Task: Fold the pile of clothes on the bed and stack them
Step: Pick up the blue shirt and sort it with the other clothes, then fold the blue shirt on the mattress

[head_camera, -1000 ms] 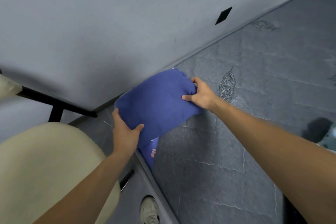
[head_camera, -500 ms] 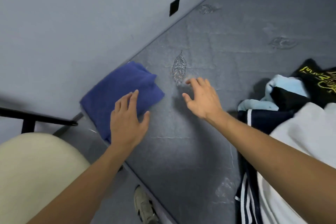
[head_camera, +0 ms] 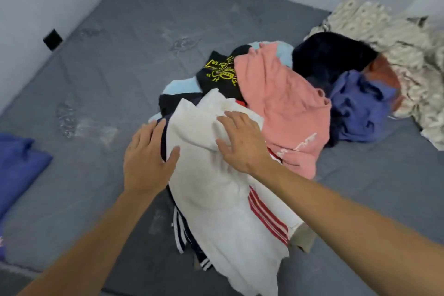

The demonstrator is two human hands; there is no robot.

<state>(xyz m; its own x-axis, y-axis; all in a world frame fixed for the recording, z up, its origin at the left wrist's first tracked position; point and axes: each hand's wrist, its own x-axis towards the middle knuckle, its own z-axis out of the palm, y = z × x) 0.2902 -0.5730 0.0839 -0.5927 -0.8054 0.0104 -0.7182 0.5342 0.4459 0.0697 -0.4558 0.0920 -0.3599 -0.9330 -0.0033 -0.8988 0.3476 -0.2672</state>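
A heap of unfolded clothes lies mid-bed. On top at the front is a white garment with red stripes (head_camera: 223, 199). Behind it sit a pink top (head_camera: 283, 103), a black shirt with yellow print (head_camera: 219, 74), a dark navy piece (head_camera: 331, 57) and a purple-blue one (head_camera: 358, 108). My left hand (head_camera: 146, 158) lies flat at the white garment's left edge, fingers straight. On its upper part rests my right hand (head_camera: 242, 142), fingers spread. A folded blue garment (head_camera: 16, 166) sits at the bed's left edge.
The grey mattress (head_camera: 115, 74) has bare surface to the left and behind the heap. A cream patterned blanket (head_camera: 396, 43) is bunched at the far right. A grey wall with a black square (head_camera: 52, 39) runs along the left side.
Both hands have left the folded blue garment and swung right to the heap, landing on the white garment. The view has turned right with them.
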